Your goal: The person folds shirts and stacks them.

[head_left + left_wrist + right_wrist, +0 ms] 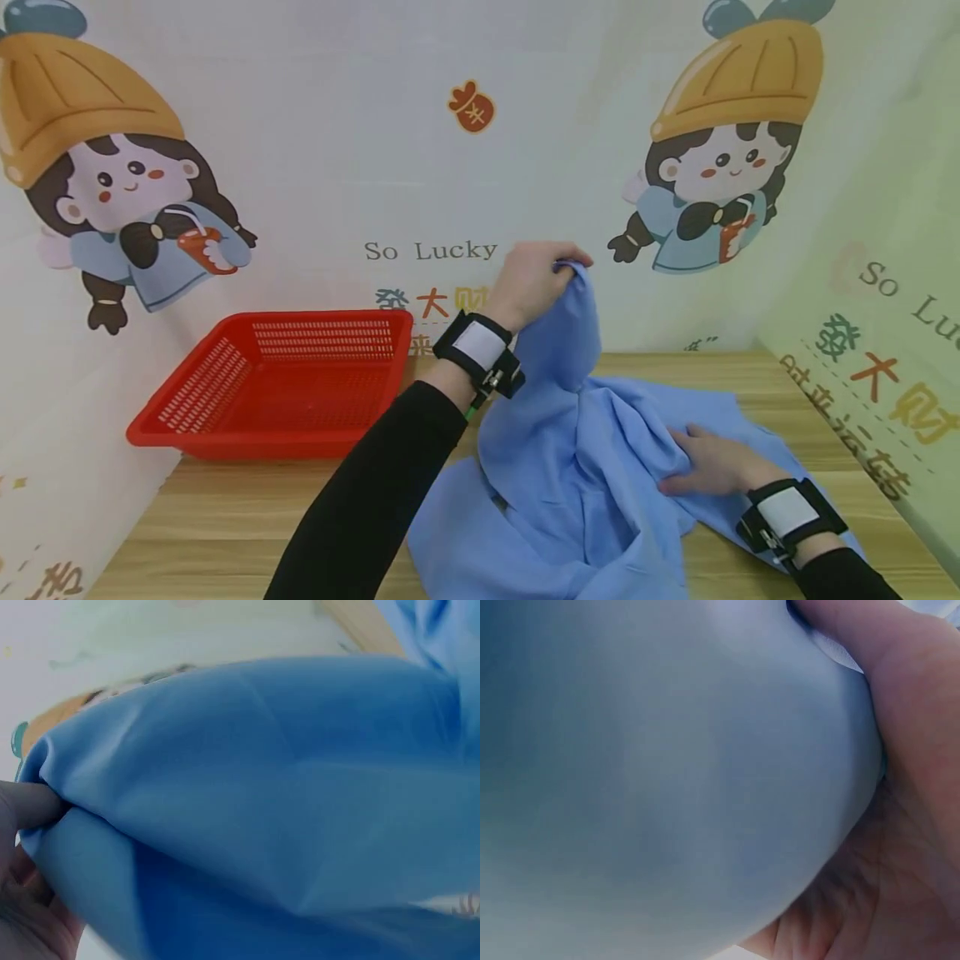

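Note:
A light blue shirt (555, 467) lies crumpled on the table, one part lifted into a tall fold. My left hand (536, 279) pinches the top of that fold and holds it up at the back. In the left wrist view, the thumb presses into the cloth (247, 772) and the other fingers are partly hidden behind it. My right hand (712, 462) holds a bunched part low on the right side. The right wrist view shows the cloth (682, 780) between thumb and palm, with the fingertips hidden behind it.
A red plastic basket (300, 442) with slotted walls stands at the left on the wood-grain table (247, 517). A printed backdrop (322, 125) rises behind the table and along both sides. Part of the shirt spreads toward the table's right edge.

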A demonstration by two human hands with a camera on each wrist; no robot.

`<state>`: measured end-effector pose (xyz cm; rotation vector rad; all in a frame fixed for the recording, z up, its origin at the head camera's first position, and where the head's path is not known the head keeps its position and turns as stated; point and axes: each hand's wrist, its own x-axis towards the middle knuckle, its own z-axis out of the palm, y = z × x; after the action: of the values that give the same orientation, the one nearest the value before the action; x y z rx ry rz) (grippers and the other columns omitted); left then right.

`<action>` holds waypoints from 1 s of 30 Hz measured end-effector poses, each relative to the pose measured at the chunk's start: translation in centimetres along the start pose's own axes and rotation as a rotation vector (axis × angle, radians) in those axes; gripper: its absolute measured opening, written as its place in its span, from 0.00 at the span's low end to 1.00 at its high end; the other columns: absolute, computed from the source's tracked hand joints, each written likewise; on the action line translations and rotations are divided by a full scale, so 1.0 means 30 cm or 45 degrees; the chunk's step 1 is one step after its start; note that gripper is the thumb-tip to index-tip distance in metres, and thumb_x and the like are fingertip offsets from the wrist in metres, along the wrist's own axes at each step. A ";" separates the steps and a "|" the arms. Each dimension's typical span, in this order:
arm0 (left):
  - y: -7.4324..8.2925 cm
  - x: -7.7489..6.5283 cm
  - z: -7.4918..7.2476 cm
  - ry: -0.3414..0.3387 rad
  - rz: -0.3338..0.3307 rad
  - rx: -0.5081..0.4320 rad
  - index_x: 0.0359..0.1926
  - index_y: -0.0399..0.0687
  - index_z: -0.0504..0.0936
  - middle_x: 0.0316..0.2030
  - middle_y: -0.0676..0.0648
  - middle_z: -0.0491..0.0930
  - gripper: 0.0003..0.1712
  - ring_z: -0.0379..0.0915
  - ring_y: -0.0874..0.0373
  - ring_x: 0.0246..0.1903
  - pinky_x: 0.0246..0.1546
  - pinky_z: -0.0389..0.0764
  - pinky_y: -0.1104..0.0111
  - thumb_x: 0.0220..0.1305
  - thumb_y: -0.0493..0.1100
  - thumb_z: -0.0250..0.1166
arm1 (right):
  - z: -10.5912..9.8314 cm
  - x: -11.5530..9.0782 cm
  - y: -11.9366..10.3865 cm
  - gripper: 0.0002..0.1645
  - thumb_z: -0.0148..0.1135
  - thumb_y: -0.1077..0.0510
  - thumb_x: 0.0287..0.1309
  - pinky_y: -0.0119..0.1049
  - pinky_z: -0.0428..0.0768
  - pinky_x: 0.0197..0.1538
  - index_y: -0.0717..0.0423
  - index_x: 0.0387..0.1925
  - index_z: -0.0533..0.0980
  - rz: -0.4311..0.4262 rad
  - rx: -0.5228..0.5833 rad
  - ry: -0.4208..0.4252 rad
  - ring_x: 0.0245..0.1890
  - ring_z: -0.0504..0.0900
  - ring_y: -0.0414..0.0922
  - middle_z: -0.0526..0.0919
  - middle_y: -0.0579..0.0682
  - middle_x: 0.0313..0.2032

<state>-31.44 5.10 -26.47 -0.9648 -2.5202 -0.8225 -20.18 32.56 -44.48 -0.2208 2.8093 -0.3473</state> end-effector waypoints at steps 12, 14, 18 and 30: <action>-0.195 -0.210 0.209 -0.490 -0.124 0.208 0.50 0.51 0.87 0.51 0.47 0.86 0.19 0.76 0.55 0.42 0.40 0.72 0.69 0.65 0.31 0.57 | 0.014 -0.013 -0.022 0.59 0.69 0.29 0.48 0.72 0.71 0.55 0.61 0.71 0.63 -0.008 -0.025 0.042 0.63 0.66 0.78 0.61 0.80 0.67; -0.231 -0.273 0.235 -0.596 -0.166 0.208 0.55 0.50 0.85 0.52 0.45 0.85 0.23 0.75 0.54 0.41 0.40 0.72 0.68 0.61 0.29 0.57 | 0.018 -0.013 -0.022 0.59 0.68 0.29 0.49 0.71 0.71 0.55 0.61 0.71 0.63 -0.004 -0.030 0.047 0.63 0.66 0.78 0.61 0.80 0.67; -0.265 -0.381 0.230 -0.678 -0.248 0.134 0.65 0.44 0.75 0.59 0.38 0.79 0.31 0.75 0.49 0.47 0.50 0.76 0.60 0.59 0.29 0.58 | 0.028 -0.010 -0.024 0.59 0.67 0.28 0.49 0.71 0.72 0.54 0.61 0.71 0.63 -0.011 -0.031 0.062 0.62 0.67 0.78 0.61 0.80 0.66; -0.052 -0.590 0.203 -0.467 0.087 0.396 0.53 0.47 0.84 0.45 0.48 0.86 0.16 0.82 0.58 0.40 0.40 0.82 0.69 0.66 0.43 0.63 | -0.024 -0.058 -0.034 0.48 0.56 0.34 0.65 0.67 0.72 0.58 0.66 0.71 0.62 -0.108 0.111 0.176 0.61 0.70 0.75 0.66 0.79 0.64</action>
<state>-20.28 -1.00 -40.29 -1.1690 -2.7844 -0.2335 -18.65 32.05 -43.08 -0.3081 2.9179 -0.5223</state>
